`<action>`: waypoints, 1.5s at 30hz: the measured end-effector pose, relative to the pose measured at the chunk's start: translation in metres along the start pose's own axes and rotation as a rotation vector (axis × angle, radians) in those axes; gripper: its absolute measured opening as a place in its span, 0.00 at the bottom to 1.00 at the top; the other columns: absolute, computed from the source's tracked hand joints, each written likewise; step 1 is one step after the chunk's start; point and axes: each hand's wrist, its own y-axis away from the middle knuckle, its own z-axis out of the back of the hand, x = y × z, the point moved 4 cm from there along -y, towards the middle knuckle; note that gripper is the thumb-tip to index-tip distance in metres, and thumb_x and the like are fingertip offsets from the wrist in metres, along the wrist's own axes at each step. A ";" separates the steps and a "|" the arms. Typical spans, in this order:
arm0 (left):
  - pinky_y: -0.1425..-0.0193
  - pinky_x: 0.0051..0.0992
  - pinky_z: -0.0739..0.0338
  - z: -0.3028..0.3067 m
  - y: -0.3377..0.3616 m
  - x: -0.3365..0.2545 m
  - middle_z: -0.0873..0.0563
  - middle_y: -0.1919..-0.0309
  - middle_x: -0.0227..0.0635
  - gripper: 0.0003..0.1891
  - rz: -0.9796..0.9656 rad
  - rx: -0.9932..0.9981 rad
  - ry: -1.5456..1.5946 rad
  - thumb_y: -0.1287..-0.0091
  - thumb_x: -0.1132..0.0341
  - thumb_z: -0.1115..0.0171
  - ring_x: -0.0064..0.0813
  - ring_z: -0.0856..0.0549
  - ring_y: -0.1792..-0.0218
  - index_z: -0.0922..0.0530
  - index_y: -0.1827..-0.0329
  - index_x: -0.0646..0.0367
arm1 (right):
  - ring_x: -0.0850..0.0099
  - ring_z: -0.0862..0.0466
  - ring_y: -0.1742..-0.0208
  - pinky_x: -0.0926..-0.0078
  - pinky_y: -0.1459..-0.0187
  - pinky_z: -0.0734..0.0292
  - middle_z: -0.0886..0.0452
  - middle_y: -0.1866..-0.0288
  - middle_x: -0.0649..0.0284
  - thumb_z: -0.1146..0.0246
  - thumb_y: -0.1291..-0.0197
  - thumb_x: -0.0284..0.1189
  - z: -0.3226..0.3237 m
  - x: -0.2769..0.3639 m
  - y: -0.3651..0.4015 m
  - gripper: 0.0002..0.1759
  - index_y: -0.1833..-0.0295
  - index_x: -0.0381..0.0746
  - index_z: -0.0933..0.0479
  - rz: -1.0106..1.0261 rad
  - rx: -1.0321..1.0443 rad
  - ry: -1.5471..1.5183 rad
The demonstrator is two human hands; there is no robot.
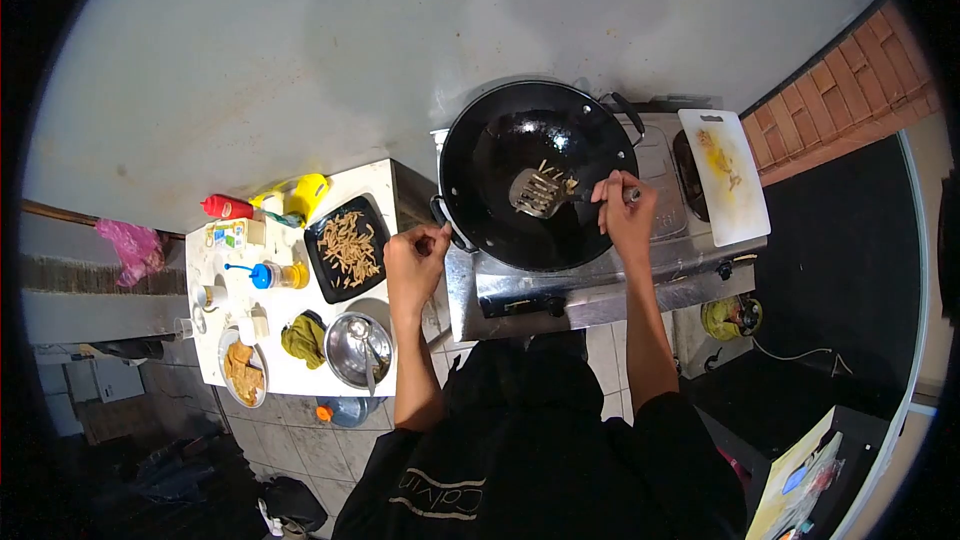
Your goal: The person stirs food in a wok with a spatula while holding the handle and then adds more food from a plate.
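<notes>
A large black wok (500, 155) sits on the gas stove, with a few pale strips of food (552, 172) in it. My right hand (628, 212) is closed around the handle of a slotted metal spatula (538, 194), whose blade rests inside the wok by the strips. At the wok's left side, my left hand (417, 258) has its fingers pinched together at the wok handle (462, 238); the fingers partly hide that grip. Just left of this hand, a black square tray (326, 282) holds many brown strips of food.
A steel stove (600, 290) supports the wok; a stained white cutting board (735, 205) lies at its right end. On the white table (290, 325) stand a steel bowl (345, 360) with a spoon, a red bottle (227, 207), an oil bottle (285, 276) and a plate of food (243, 375).
</notes>
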 end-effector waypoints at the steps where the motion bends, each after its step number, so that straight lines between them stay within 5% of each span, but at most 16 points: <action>1: 0.77 0.25 0.34 0.000 0.000 0.000 0.26 0.88 0.35 0.13 0.004 0.003 -0.010 0.39 0.64 0.31 0.19 0.33 0.84 0.17 0.72 0.68 | 0.84 0.31 0.88 0.83 0.88 0.39 0.22 0.77 0.65 0.47 0.29 0.34 0.004 0.004 0.002 0.20 0.72 0.33 0.27 -0.002 -0.029 0.031; 9: 0.78 0.25 0.35 0.000 0.001 -0.002 0.26 0.89 0.35 0.14 0.018 0.001 -0.010 0.38 0.64 0.32 0.18 0.34 0.85 0.18 0.72 0.70 | 0.84 0.31 0.88 0.83 0.88 0.39 0.22 0.77 0.61 0.47 0.29 0.32 0.024 -0.008 0.009 0.19 0.72 0.32 0.27 0.017 -0.212 -0.029; 45: 0.78 0.25 0.34 0.000 0.000 -0.001 0.25 0.89 0.35 0.14 0.026 0.019 -0.026 0.38 0.63 0.32 0.20 0.31 0.86 0.18 0.73 0.68 | 0.86 0.34 0.88 0.83 0.87 0.44 0.26 0.83 0.69 0.48 0.29 0.32 0.008 -0.006 0.002 0.21 0.76 0.34 0.26 0.031 -0.129 0.057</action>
